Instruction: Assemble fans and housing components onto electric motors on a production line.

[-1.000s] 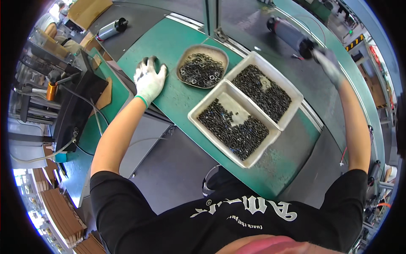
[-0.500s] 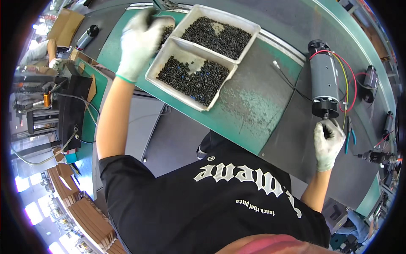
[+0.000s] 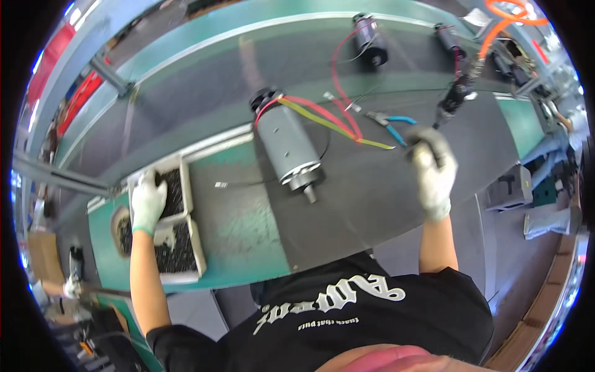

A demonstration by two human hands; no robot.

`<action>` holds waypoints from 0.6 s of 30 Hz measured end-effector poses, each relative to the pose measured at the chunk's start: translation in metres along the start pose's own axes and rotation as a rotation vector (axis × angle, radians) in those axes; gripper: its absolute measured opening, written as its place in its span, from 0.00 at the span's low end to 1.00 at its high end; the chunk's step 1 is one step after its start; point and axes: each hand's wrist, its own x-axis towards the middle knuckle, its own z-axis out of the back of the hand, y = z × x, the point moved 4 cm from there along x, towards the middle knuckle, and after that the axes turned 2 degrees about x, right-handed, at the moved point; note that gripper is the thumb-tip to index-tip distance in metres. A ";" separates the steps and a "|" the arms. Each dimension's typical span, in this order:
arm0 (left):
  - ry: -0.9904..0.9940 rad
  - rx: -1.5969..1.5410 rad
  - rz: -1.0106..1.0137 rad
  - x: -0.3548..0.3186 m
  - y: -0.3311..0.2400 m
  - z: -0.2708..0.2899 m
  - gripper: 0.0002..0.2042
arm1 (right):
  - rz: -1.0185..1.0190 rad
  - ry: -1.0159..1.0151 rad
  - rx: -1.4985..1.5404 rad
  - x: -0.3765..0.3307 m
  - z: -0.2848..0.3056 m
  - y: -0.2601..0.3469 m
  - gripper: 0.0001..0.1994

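Observation:
My left hand point(image 3: 149, 201), in a white glove with dark fingertips, reaches into the far white bin point(image 3: 188, 186) of small black parts point(image 3: 172, 192). Its fingers are bent together; what they pinch, if anything, blends into the dark parts. A large grey cylindrical motor point(image 3: 288, 146) with black ends lies in the middle of the bench, its shaft toward me. My gloved right hand point(image 3: 436, 173) is raised to the right of the motor, beside the tip of a black power screwdriver point(image 3: 457, 96). Its fingers look curled but are smeared by motion.
Blue-handled pliers point(image 3: 390, 124) lie near the motor's red and yellow wires point(image 3: 322, 119). A nearer bin point(image 3: 197, 248) also holds black parts. Smaller motors point(image 3: 370, 40) lie farther back. An orange coiled hose point(image 3: 496, 28) leads to the screwdriver. Another person's gloved hand point(image 3: 72, 287) shows far left.
The view has swung to the right. My right hand has come off the motor's shaft and moved away to its right. My left hand has gone from above the bins down into the far one.

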 end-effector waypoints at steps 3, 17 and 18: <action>0.100 -0.057 0.174 0.007 -0.020 0.012 0.17 | 0.329 -0.645 -0.204 0.047 0.069 -0.028 0.23; -0.163 -0.482 0.149 -0.018 -0.020 0.033 0.16 | -0.024 0.096 0.625 0.114 0.057 -0.030 0.14; -0.203 -0.675 0.177 -0.025 -0.012 0.017 0.17 | -0.038 0.115 0.637 0.107 0.038 -0.012 0.14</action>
